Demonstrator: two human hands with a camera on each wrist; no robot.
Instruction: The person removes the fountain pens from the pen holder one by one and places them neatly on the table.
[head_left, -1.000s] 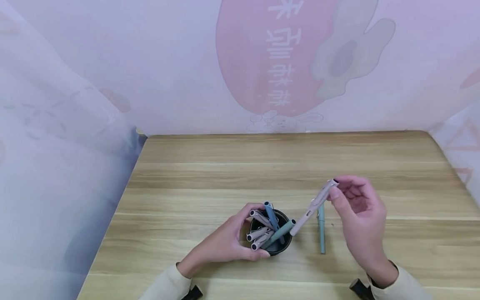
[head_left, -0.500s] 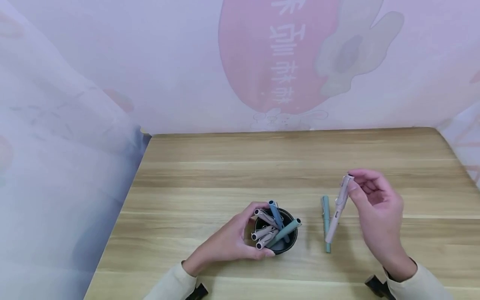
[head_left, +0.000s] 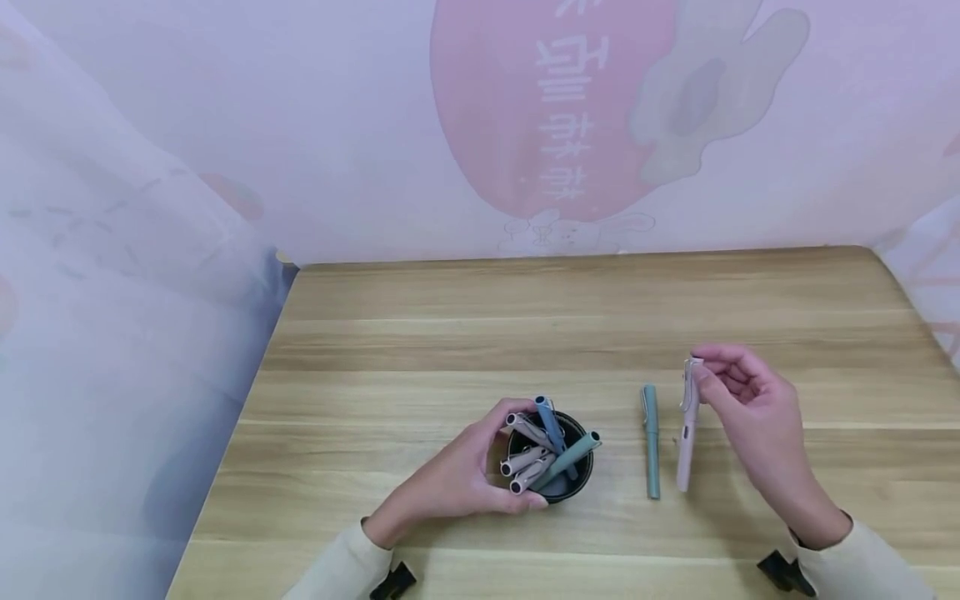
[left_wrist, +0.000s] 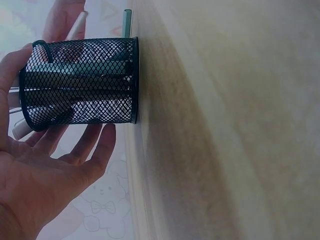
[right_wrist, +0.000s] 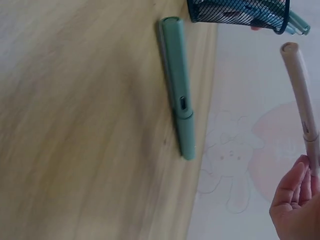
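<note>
My left hand (head_left: 468, 471) grips a black mesh pen cup (left_wrist: 82, 82) from its left side, thumb and fingers round the wall. Several pens lean in it: a blue pen (head_left: 550, 423), a green pen (head_left: 572, 458) and some pale pinkish ones (head_left: 525, 461). To the right of the cup, my right hand (head_left: 753, 421) pinches a pale pink pen (head_left: 686, 442) near its clip end, its other end pointing down toward me. A green pen (head_left: 651, 442) lies on the table just left of it, in the right wrist view clearly below the held pen.
The wooden table (head_left: 450, 333) ends at a pale printed curtain (head_left: 337, 150) behind it, with another sheet hanging at the left. Dark wrist mounts (head_left: 783, 573) sit at both sleeves.
My right hand has carried the pink pen from beside the cup to the right, past the green pen, turning it nearly parallel to that pen. My left hand keeps its hold on the cup.
</note>
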